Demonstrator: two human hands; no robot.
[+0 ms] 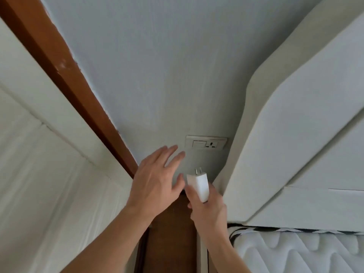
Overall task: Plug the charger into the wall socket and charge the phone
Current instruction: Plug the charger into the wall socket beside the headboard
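A white wall socket plate [206, 142] sits low on the pale grey wall, with a switch on its left half and a socket opening on its right half. My right hand [207, 207] grips a white charger block [198, 184] with its two metal prongs pointing up toward the plate, a short way below it. My left hand [156, 180] is spread flat with fingers apart, just left of the charger and below-left of the plate, holding nothing. No phone or cable is in view.
A padded cream headboard [299, 146] rises right of the socket, above a mattress [295, 251] with a wavy quilted side. A brown wooden frame [65, 75] and white panelled door [39, 154] lie on the left. Brown wood [171, 233] shows below my hands.
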